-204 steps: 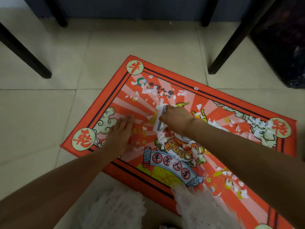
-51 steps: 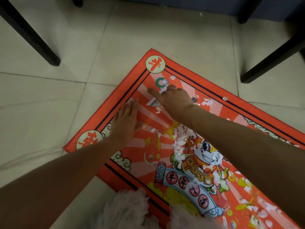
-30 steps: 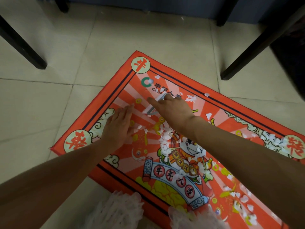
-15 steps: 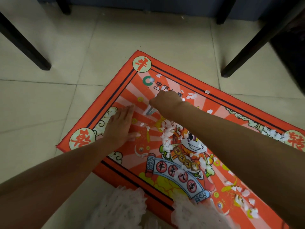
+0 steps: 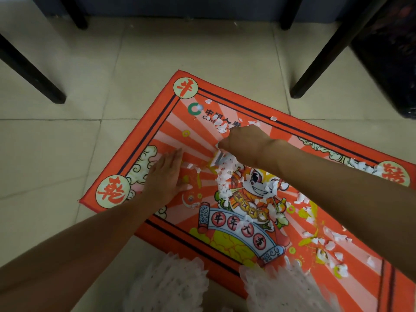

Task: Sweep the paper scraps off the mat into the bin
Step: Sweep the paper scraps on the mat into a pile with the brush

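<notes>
A red-orange printed mat (image 5: pixel 171 122) lies on the tiled floor. White paper scraps (image 5: pixel 225 179) are strewn over it, heaped down its middle and scattered at the lower right. My left hand (image 5: pixel 165 176) lies flat on the mat's left part, fingers straight. My right hand (image 5: pixel 244 146) grips a small white brush (image 5: pixel 219 159), its head down on the mat at the top of the heap. A few scraps (image 5: pixel 221 127) lie just beyond my right hand. No bin is in view.
Dark furniture legs stand on the tiles at the left (image 5: pixel 33 75), back (image 5: pixel 76 16) and right (image 5: pixel 326 61). A dark object (image 5: pixel 391 52) fills the far right. White lacy fabric (image 5: pixel 171 287) covers my knees at the bottom edge.
My right hand has drawn the brush from the mat's far corner toward me, pushing scraps into the middle heap. My left hand has stayed pressed on the mat.
</notes>
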